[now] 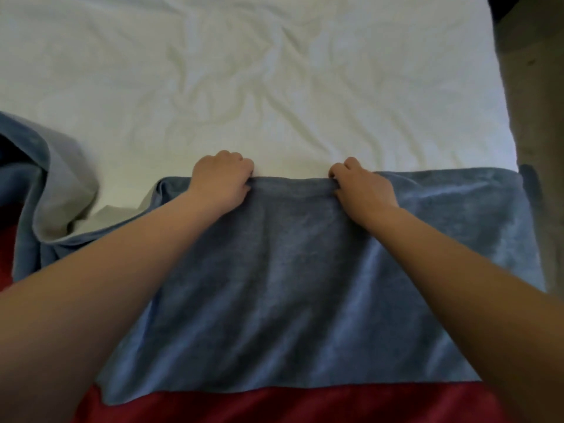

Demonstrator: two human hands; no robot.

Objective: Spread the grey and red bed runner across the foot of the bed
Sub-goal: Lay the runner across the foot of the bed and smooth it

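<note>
The bed runner (293,279) is a blue-grey plush cloth with a red band along its near edge, lying over the foot of a bed with a wrinkled white sheet (244,87). My left hand (221,180) and my right hand (363,186) both pinch its far edge, fingers curled around the fold, about a hand's width apart. The right part lies flat to the bed's right edge. The left part is bunched and folded back, showing a pale grey underside.
A brownish floor (537,117) runs along the bed's right side. The bunched part of the runner (45,184) rises in a heap at the left. White sheet stretches away beyond my hands.
</note>
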